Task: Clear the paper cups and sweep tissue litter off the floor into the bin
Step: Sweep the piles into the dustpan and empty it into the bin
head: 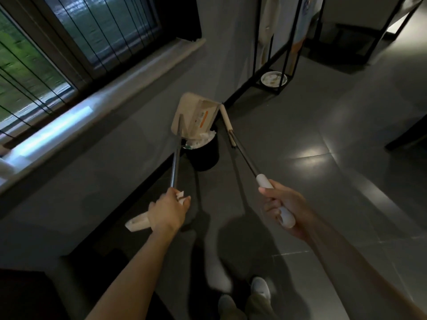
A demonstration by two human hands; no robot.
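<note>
While the dustpan [193, 109] was held tipped over the bin [205, 155], tissue [204, 137] was heaped at its mouth. With curled fingers, the dustpan pole was gripped by the left hand [167, 213], the broom [227, 125] by the right hand [284, 206]. Sweeping was judged nearly finished; no cups or litter could be made out on the floor [300, 181].

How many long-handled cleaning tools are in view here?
2. The dustpan, its handle gripped by the left hand, tips over the black bin; the broom, gripped by the right hand, angles down right of it. No others show.
</note>
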